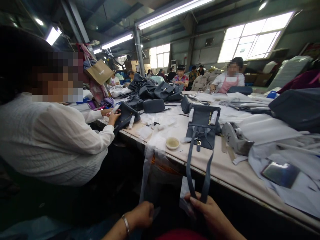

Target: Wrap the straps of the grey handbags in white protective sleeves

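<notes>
A dark blue-grey leather-look backpack (202, 115) lies on the table's edge. White wrapping sits around its buckles, and its two long straps hang toward me over the edge. My right hand (206, 208) is closed on the lower ends of the straps, and a piece of white paper (185, 196) hangs beside its fingers. Lower and to the left, my left hand (142, 215), with a silver bracelet at the wrist, is curled closed below the table edge. Something pale shows at its fingertips, too blurred to name.
A shallow round dish (172, 143) and a metal tape dispenser (237, 138) flank the backpack. A phone (281, 173) lies on white sheets at right. On my left a co-worker in a white top (75, 140) handles another bag (125, 115). Dark bags (160, 91) are piled farther back.
</notes>
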The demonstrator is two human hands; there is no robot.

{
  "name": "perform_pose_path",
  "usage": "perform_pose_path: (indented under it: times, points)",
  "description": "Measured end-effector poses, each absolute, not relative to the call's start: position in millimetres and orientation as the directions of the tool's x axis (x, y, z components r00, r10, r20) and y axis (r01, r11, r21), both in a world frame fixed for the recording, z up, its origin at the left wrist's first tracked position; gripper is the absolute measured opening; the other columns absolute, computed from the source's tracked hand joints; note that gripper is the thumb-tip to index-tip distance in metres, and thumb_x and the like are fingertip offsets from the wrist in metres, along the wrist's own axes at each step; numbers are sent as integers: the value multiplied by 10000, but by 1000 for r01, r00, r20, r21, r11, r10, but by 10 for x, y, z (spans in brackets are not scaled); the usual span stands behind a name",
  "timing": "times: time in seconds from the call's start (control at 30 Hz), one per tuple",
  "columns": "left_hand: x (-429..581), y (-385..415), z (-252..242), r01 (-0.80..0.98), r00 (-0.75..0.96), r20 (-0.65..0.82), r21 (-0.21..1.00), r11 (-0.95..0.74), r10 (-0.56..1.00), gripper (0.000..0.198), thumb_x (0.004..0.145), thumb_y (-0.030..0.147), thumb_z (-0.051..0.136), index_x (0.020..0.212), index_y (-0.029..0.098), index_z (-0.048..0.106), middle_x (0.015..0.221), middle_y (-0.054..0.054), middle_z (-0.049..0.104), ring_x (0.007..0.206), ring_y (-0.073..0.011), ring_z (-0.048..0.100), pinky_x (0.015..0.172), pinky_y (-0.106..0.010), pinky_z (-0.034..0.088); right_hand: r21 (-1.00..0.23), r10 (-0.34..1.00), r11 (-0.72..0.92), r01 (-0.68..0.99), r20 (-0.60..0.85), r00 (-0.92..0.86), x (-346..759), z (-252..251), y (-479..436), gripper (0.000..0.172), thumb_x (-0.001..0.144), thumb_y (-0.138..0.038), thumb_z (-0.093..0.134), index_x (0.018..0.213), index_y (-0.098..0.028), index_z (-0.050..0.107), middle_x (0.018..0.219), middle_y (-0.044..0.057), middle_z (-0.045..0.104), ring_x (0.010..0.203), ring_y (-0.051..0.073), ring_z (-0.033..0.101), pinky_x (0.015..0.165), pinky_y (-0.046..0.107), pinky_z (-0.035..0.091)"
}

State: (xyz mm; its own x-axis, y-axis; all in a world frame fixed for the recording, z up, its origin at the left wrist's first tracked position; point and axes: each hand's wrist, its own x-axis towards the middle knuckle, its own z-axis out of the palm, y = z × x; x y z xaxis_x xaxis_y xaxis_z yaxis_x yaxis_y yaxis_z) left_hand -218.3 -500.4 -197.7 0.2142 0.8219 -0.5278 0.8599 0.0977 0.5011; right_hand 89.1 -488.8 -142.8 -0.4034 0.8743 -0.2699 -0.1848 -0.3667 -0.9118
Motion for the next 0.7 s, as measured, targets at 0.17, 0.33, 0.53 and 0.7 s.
perform_pose_path:
  times: [0.17,0.33,0.53,0.7]
  points:
    - [-1919,-4901,-1620,420,265,-332,885,201,905,151,734,276,683,759,167,582,717,-23,665,678,-155,608,608,-240,441,-911,876,-366,-193,-266,-402,887,-1282,-4893,388,791,-486,707,942,-129,729,638,26,544,575,135,438,574,291,283]
    - [-1333,-4496,-1143,-65,253,-213,969,237,944,347,698,359,798,910,139,633,728,-36,686,652,-137,629,637,-240,482,-920,906,-313,-237,-213,-367,916,-1188,-4914,345,814,-442,702,973,-138,728,685,46,588,619,153,481,621,313,341]
    - [-899,-4371,-1086,-369,302,-338,821,436,891,373,630,376,847,816,134,633,637,5,629,536,-107,572,553,-237,477,-933,918,-276,-232,-184,-351,1044,-1199,-4957,326,847,-426,673,1005,-144,719,709,41,601,634,155,506,623,309,359]
    - [-862,-4383,-1103,-376,419,-397,743,554,817,378,610,357,871,776,114,634,705,-27,656,601,-129,617,581,-246,506,-940,924,-255,-228,-167,-343,1043,-1194,-4926,314,840,-436,681,989,-163,723,737,38,605,654,157,513,626,309,378]
